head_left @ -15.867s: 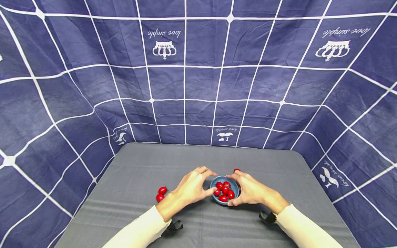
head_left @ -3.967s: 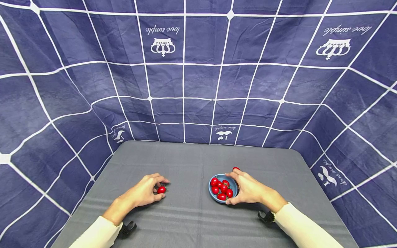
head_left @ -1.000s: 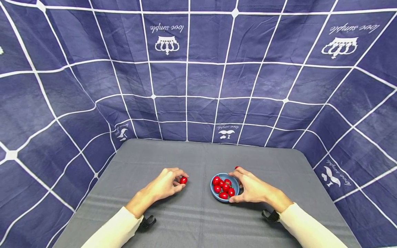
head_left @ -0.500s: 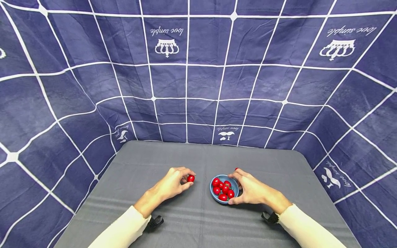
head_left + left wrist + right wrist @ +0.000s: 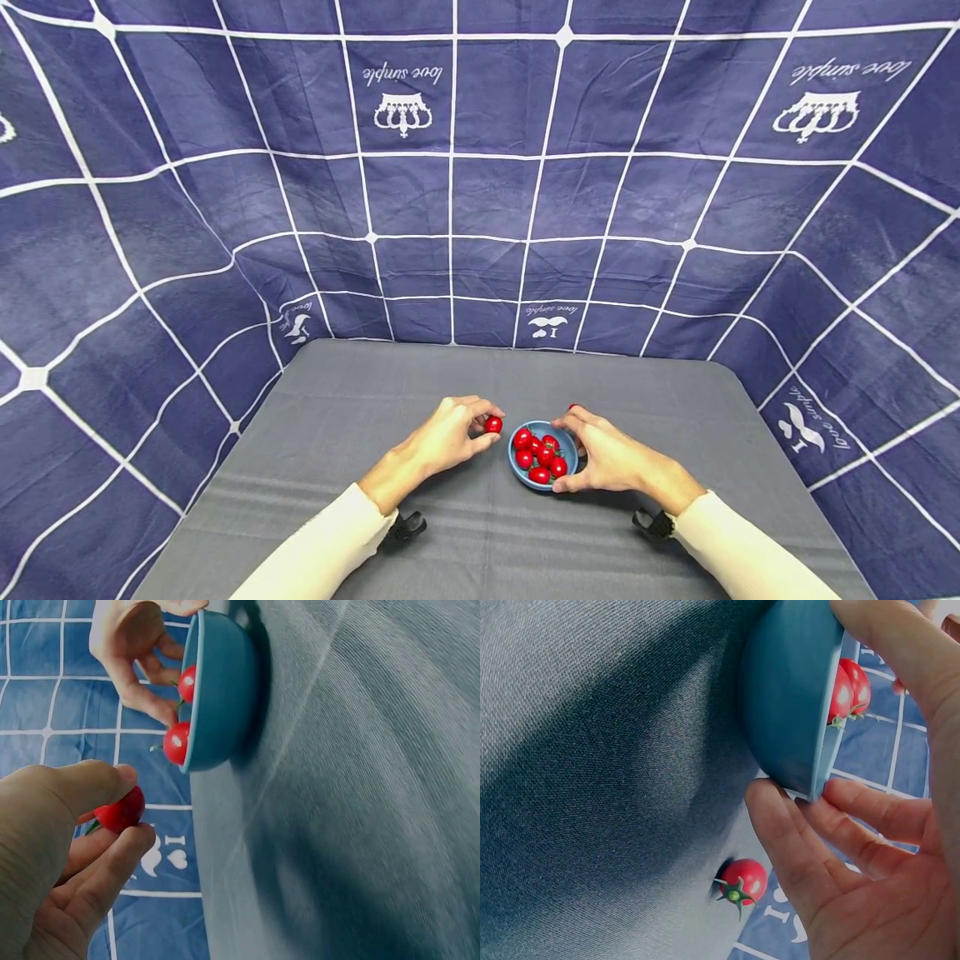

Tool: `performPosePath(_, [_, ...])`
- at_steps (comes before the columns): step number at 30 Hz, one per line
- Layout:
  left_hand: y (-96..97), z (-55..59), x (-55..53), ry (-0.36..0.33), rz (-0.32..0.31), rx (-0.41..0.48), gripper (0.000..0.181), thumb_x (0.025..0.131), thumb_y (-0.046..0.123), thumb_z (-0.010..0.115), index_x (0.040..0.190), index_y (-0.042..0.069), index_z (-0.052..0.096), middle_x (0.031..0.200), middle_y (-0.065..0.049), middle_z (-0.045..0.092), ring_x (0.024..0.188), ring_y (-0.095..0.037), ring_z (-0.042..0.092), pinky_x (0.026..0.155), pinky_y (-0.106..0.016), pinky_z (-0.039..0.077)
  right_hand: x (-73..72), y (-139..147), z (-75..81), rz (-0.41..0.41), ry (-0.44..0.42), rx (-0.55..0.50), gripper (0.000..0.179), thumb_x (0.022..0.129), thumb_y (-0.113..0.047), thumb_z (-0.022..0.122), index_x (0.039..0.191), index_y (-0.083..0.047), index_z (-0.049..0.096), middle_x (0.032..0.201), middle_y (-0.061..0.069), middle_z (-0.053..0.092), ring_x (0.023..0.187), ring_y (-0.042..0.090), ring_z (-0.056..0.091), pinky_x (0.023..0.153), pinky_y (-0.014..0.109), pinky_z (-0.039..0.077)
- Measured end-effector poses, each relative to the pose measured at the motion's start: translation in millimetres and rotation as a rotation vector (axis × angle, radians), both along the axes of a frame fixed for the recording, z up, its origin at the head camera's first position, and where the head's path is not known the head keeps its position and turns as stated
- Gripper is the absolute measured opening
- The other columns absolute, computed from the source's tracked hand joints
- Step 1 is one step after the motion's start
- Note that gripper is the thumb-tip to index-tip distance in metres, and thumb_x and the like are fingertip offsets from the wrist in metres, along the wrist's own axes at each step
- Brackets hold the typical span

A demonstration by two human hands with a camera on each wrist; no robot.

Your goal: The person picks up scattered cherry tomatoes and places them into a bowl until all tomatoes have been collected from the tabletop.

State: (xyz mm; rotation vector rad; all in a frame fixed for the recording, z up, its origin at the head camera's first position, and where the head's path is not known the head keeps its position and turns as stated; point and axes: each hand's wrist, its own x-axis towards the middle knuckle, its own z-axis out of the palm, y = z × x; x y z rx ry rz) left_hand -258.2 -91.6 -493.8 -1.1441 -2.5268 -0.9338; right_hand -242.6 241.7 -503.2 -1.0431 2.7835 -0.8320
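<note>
My left hand [image 5: 450, 435] pinches a cherry tomato [image 5: 124, 811] between thumb and fingers, held above the table just left of the bowl. The blue bowl [image 5: 791, 697] stands on the table with several red cherry tomatoes [image 5: 539, 475] inside. My right hand [image 5: 611, 454] grips the bowl by its right side, thumb at the near rim and fingers round the far side. Another cherry tomato [image 5: 744, 883] with a green stem lies on the table beyond the right hand; in the head view the fingers mostly hide it.
A grey cloth covers the table [image 5: 375, 375]. Blue curtains [image 5: 480, 200] with white grid lines rise behind the table and along both sides. Each wrist wears a black strap [image 5: 652, 525].
My left hand has picked the tomato up from the left of the table and carried it right, close to the bowl. The right hand stays at the bowl.
</note>
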Motion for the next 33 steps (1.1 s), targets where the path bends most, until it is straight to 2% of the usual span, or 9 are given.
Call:
performPosePath(12, [27.1,-2.3,-6.7,-0.06,-0.027,-0.026,0.029,0.099,0.009,0.092,0.126,0.003,0.082,0.116,-0.007,0.086,0.096,-0.018,0.087,0.088,-0.027,0.071,-0.1,0.8,0.1,-0.01,-0.011,-0.007,0.089,0.078,-0.043,0.11,0.143,0.005,0.072,0.124,0.009,0.068,0.09,0.006,0.071,0.084,0.027,0.069])
performPosePath(21, [46.4,0.3,-10.3,-0.057,-0.044,-0.039,0.03,0.101,0.01,0.091,0.129,0.004,0.081,0.119,-0.008,0.085,0.099,-0.02,0.086,0.089,-0.026,0.07,-1.6,-0.1,0.4,-0.015,-0.024,-0.002,0.09,0.078,-0.043,0.11,0.144,0.005,0.071,0.124,0.009,0.068,0.09,0.006,0.072,0.084,0.028,0.069])
performPosePath(27, [58.8,2.9,-13.3,-0.063,-0.058,-0.042,0.032,0.101,0.007,0.09,0.131,0.003,0.08,0.121,-0.01,0.084,0.101,-0.023,0.086,0.092,-0.035,0.072,-1.4,2.1,-0.5,-0.014,-0.009,0.022,0.09,0.079,-0.045,0.109,0.145,0.003,0.071,0.125,0.007,0.068,0.091,0.005,0.07,0.084,0.024,0.066])
performPosePath(33, [67.2,2.1,-13.5,-0.034,-0.033,-0.081,0.032,0.101,0.011,0.092,0.13,0.007,0.082,0.119,-0.006,0.084,0.1,-0.021,0.082,0.088,-0.022,0.067,-0.6,1.5,-0.3,-0.013,0.028,0.054,0.088,0.079,-0.048,0.109,0.143,0.001,0.073,0.122,0.004,0.067,0.09,0.004,0.068,0.085,0.024,0.063])
